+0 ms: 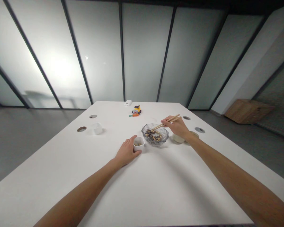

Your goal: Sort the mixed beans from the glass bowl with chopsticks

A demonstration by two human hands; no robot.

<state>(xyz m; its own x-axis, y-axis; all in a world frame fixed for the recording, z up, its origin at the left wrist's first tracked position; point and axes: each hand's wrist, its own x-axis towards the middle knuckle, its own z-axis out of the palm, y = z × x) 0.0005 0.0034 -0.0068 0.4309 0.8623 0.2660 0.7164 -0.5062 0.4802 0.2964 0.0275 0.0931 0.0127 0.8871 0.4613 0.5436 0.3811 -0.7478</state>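
head view: i've l hand (126, 152) clamped on white cup (139, 148), r hand (178, 128) pinching chopsticks (158, 126), slanting left into glass bowl (156, 143), btwn hands, just r of cup.

Tilted chopsticks (158, 126) in clear bowl (156, 143), white cup (139, 148)

- You have one view, from your own head, looking forward and down across the bench (104, 195).
- Nearest the lens, your forearms (90, 186) enter from the lower left and lower right; your left hand (125, 153) and right hand (178, 127) lie farther off, near mid-view.
- The wide view reaches past the bench's far edge to floor (33, 129) and glass wall (144, 47).
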